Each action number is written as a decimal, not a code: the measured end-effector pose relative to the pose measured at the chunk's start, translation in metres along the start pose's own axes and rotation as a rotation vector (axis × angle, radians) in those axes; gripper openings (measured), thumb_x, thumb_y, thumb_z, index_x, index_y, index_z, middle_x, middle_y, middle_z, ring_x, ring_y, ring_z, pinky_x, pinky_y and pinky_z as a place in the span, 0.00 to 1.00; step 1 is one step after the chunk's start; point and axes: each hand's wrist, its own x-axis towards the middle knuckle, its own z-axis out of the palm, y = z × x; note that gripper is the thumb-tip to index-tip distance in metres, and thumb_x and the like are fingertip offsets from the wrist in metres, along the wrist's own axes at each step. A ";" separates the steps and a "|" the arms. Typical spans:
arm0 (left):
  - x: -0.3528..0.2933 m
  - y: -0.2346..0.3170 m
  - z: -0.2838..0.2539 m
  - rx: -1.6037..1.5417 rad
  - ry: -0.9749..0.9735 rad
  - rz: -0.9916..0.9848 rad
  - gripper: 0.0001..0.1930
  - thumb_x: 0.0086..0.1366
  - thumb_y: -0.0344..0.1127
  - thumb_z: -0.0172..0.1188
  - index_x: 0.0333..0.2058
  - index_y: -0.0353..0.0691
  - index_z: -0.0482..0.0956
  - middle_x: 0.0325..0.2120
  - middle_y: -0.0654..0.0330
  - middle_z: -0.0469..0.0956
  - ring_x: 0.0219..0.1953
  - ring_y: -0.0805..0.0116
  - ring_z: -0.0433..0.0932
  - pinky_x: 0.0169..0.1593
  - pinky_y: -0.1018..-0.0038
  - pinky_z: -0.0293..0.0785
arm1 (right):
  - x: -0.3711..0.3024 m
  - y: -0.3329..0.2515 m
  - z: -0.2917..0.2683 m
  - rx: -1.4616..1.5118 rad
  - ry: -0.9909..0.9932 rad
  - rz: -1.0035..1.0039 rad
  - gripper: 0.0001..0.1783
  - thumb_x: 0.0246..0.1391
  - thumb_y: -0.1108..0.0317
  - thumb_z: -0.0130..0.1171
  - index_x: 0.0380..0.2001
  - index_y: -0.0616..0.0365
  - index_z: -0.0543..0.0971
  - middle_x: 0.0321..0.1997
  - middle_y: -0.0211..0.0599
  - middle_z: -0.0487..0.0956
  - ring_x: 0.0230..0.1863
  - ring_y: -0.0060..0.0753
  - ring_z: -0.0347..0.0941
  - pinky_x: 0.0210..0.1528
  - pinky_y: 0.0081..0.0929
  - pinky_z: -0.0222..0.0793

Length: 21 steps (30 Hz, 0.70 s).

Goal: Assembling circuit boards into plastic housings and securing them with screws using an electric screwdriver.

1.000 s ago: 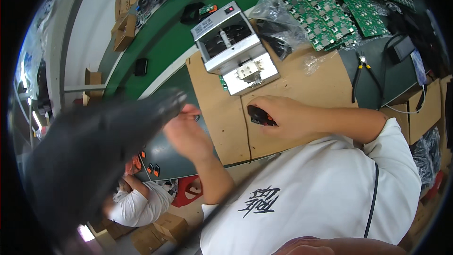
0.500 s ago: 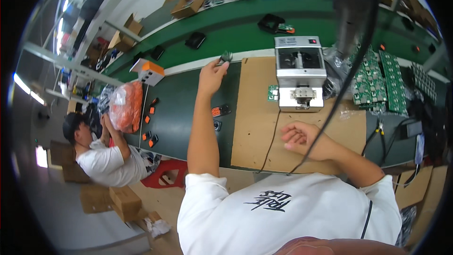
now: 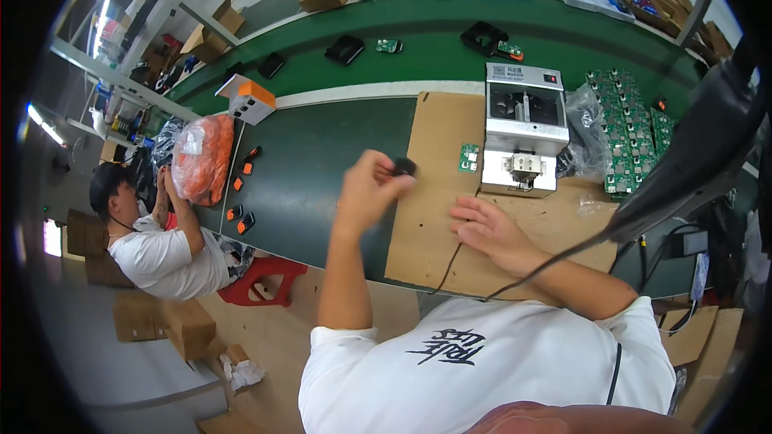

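My left hand (image 3: pixel 368 194) is over the left edge of the brown cardboard sheet (image 3: pixel 438 133), its fingers pinching a small black plastic part (image 3: pixel 404 166). Motion blurs it slightly, and the part's exact kind does not show. My right hand (image 3: pixel 492 233) hovers over the cardboard with its fingers loosely stretched and nothing in them. Beyond it stands a silver bench machine (image 3: pixel 524 141) with a dark window on top. One small green circuit board (image 3: pixel 469 157) lies against the machine's left side. Another circuit board (image 3: pixel 389 46) rests on the green belt (image 3: pixel 305 96).
Sheets of green circuit boards (image 3: pixel 623 128) lie to the right of the machine, beside a clear plastic bag (image 3: pixel 587 124). A thick black cable (image 3: pixel 683 153) crosses the right side. At left a co-worker (image 3: pixel 153 233) handles a bag of orange parts (image 3: pixel 203 161); several black-and-orange pieces (image 3: pixel 246 223) lie nearby.
My left hand has come back from the belt toward me; the circuit board it held now lies on the belt, and it holds a black part. My right hand's fingers have uncurled, moving slightly left.
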 end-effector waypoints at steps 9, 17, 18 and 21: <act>0.039 0.010 0.066 0.363 -0.218 0.721 0.22 0.52 0.39 0.69 0.44 0.37 0.79 0.44 0.54 0.78 0.47 0.50 0.75 0.55 0.62 0.69 | -0.010 0.006 -0.017 0.259 0.043 0.280 0.20 0.68 0.61 0.47 0.56 0.64 0.69 0.49 0.43 0.77 0.45 0.33 0.76 0.51 0.32 0.75; 0.015 0.049 0.046 -0.006 -0.113 0.090 0.08 0.62 0.34 0.61 0.38 0.37 0.81 0.31 0.56 0.81 0.32 0.63 0.79 0.38 0.71 0.72 | -0.023 -0.024 -0.031 0.111 0.121 0.022 0.23 0.67 0.60 0.47 0.61 0.58 0.67 0.41 0.34 0.77 0.37 0.24 0.74 0.40 0.24 0.74; 0.003 0.049 0.045 -0.007 -0.121 0.091 0.08 0.62 0.34 0.61 0.38 0.37 0.81 0.31 0.56 0.81 0.32 0.63 0.79 0.38 0.71 0.72 | -0.022 -0.034 -0.024 0.200 0.221 0.097 0.22 0.67 0.58 0.47 0.61 0.54 0.66 0.35 0.31 0.72 0.29 0.21 0.69 0.32 0.20 0.70; -0.034 0.055 0.047 -0.270 -0.303 0.269 0.06 0.61 0.32 0.63 0.34 0.37 0.82 0.27 0.60 0.79 0.30 0.72 0.76 0.34 0.76 0.69 | -0.022 -0.045 -0.037 0.716 -0.117 0.139 0.19 0.68 0.58 0.46 0.58 0.52 0.67 0.33 0.27 0.69 0.26 0.17 0.62 0.28 0.19 0.62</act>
